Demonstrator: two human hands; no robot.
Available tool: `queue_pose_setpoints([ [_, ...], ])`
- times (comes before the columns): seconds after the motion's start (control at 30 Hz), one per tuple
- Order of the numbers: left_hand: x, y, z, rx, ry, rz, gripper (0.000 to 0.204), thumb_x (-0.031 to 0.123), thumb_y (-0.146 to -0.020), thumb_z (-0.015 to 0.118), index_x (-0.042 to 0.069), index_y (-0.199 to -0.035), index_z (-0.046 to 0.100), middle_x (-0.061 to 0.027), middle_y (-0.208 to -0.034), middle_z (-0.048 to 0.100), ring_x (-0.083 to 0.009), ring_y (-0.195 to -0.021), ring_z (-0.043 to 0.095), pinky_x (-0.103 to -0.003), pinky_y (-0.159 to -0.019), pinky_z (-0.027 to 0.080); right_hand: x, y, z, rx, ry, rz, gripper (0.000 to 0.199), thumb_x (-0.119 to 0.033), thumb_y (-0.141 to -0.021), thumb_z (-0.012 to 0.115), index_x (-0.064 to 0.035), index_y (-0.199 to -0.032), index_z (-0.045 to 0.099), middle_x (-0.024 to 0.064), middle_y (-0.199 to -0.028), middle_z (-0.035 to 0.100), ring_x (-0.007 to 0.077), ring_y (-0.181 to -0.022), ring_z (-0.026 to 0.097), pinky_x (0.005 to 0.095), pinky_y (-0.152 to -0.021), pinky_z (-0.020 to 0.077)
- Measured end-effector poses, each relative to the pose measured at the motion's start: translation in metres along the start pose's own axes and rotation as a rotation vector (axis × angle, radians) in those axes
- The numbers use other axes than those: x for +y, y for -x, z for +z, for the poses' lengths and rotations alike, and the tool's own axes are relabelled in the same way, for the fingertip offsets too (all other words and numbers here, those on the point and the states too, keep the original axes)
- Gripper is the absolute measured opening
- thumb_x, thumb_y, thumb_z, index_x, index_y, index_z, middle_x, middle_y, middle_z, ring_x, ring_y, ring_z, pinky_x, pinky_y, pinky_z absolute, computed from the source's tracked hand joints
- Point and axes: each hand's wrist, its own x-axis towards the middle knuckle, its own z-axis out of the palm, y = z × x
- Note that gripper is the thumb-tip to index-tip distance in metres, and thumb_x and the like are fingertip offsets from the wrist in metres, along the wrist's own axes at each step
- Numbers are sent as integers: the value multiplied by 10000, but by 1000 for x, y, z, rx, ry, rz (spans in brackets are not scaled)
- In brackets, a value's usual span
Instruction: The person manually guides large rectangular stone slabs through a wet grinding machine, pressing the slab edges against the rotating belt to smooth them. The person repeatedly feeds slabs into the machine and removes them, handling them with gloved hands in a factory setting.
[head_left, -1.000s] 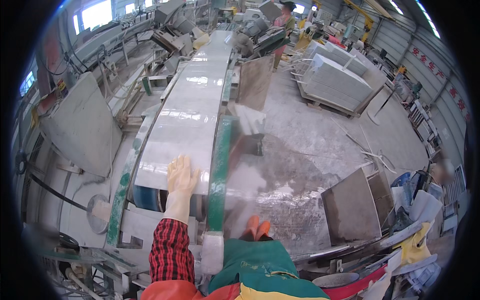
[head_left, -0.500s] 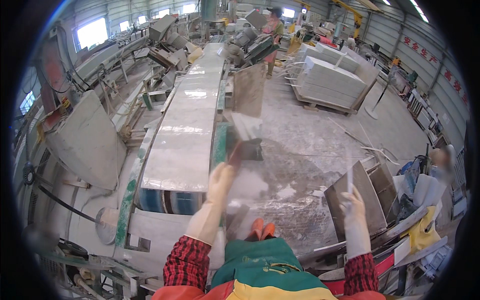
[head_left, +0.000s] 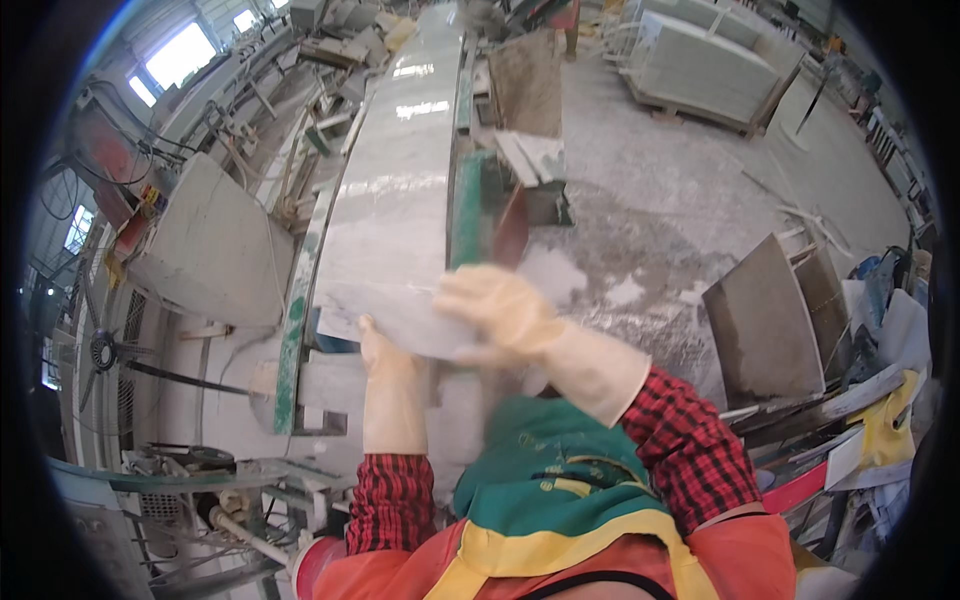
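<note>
Under the near end of the stone slab (head_left: 400,230), the left hand (head_left: 385,365) in its pale glove presses up against the slab's edge, fingers hidden behind the stone, so its grip cannot be told. Just right, the right hand (head_left: 495,310) lies curled over the same near edge, blurred, clasping it from above. Slab stretches away from both hands along the green-railed tabletop (head_left: 465,215).

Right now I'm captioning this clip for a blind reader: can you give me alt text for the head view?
Two gloved hands, left hand and right hand, grip the near end of a long grey stone slab lying on a green-framed conveyor. More cut slabs lean at the right on a dusty workshop floor.
</note>
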Motion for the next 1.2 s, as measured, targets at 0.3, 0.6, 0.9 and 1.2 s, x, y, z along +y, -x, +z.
queue_pose_setpoints([
  [0.3,-14,-67,-65,290,252,61,610,518,-1023,406,62,-1409,528,-107,-1427,560,-323,-1289,546,-508,-1095,431,72,255,-102,24,40,873,560,-225,-821,772,-16,-1314,609,212,-1379,590,332,-1319,539,396,-1119,409],
  [0.6,-27,-107,-69,281,192,137,627,523,-1018,429,29,-1389,536,-120,-1404,578,-307,-1264,569,-463,-1086,455,-54,560,-209,674,72,1513,493,-117,-954,695,31,-1397,538,148,-1307,613,188,-1183,577,320,-997,467],
  [0.9,-19,-116,-57,391,149,48,643,575,-990,445,87,-1394,552,-89,-1424,578,-285,-1278,567,-460,-1093,447,-161,572,-246,175,1056,1918,553,-420,-978,604,-76,-1409,556,164,-1436,558,327,-1303,532,383,-1102,391],
  [1.2,-25,-134,-66,410,77,42,657,589,-980,440,98,-1408,524,-68,-1424,574,-303,-1265,570,-525,-1066,455,-172,613,-232,166,1068,1963,628,-484,-1032,447,-23,-1459,474,194,-1482,496,336,-1375,454,391,-1159,334],
])
